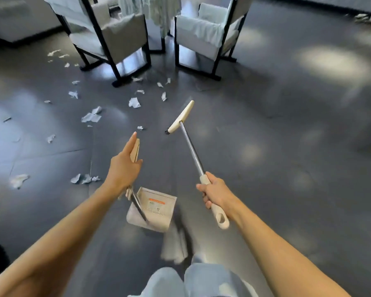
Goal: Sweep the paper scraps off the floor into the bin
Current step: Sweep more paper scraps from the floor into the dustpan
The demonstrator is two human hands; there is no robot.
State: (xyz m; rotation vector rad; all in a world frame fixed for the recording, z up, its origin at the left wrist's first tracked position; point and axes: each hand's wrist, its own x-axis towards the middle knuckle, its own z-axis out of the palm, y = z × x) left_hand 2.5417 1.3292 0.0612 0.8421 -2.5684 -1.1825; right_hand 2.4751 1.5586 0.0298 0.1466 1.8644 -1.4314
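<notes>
My right hand (pixel 215 192) grips the cream handle of a broom (pixel 192 144), whose metal shaft runs forward to a cream head (pixel 181 117) with dark bristles, held just above the dark floor. My left hand (pixel 124 166) holds the cream top of a long-handled dustpan, index finger stretched along it. The dustpan's white scoop (pixel 156 207) hangs low between my arms. White paper scraps (pixel 91 117) lie scattered over the floor ahead and to the left, with another cluster (pixel 85 179) near my left forearm. No bin is in view.
Two pale armchairs with black frames, one (pixel 107 37) at the back left and one (pixel 208 35) at the back centre, have scraps around their legs. More litter (pixel 364 18) lies by the far right wall. My legs in light jeans (pixel 193 281) show at the bottom.
</notes>
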